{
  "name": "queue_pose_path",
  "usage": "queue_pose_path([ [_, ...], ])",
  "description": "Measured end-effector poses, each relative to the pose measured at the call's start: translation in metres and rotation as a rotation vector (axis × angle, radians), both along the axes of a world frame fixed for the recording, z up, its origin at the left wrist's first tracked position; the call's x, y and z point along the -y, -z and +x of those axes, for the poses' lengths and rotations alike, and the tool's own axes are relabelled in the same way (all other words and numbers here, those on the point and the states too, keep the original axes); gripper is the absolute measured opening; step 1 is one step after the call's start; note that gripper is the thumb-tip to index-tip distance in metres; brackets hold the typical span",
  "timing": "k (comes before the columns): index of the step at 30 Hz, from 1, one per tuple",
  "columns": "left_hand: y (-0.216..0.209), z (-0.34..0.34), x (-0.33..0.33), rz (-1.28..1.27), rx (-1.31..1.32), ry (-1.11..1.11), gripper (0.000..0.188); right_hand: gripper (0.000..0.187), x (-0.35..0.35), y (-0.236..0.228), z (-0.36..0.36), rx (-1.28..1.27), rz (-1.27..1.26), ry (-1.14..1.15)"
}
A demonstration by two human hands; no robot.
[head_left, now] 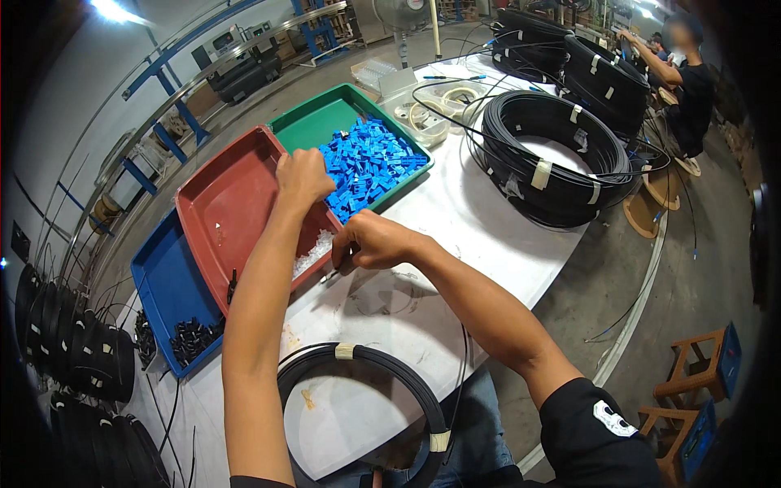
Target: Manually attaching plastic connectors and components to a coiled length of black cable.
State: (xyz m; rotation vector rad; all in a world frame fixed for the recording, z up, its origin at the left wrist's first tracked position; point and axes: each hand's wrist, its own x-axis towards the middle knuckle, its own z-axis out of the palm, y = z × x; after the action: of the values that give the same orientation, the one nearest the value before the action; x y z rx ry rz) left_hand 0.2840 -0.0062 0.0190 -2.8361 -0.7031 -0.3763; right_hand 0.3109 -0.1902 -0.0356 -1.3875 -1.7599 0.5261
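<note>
My left hand (305,177) reaches over the wall between the red tray (236,183) and the green tray (305,114). Its fingers are curled beside the pile of small blue plastic connectors (370,163); the fingertips are hidden. My right hand (378,242) is closed in a pinch at the near corner of the red tray. A thin cable end with a pale tip (329,276) shows just under its fingers. Small white pieces (313,254) lie in that tray corner. In front of me a taped coil of black cable (390,364) overhangs the table edge, and a strand from it rises behind my right forearm.
A blue tray (167,272) with black parts (194,337) stands at the left. Large black cable coils (553,175) fill the table's far right. Clear plastic containers (423,114) sit behind the green tray. Stools (691,374) stand at the right; another person (687,89) works beyond.
</note>
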Motion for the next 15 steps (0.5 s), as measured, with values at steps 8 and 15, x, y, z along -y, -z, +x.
queue_pose_path([
  [8, -0.015, -0.109, -0.006, -0.843, 0.657, 0.379, 0.017, 0.016, -0.001, -0.001, -0.006, -0.167, 0.341, 0.321],
  [15, 0.006, -0.216, 0.018, -1.588, 0.888, 0.455, 0.014, 0.014, -0.008, 0.001, -0.044, -0.428, 0.262, 0.181],
])
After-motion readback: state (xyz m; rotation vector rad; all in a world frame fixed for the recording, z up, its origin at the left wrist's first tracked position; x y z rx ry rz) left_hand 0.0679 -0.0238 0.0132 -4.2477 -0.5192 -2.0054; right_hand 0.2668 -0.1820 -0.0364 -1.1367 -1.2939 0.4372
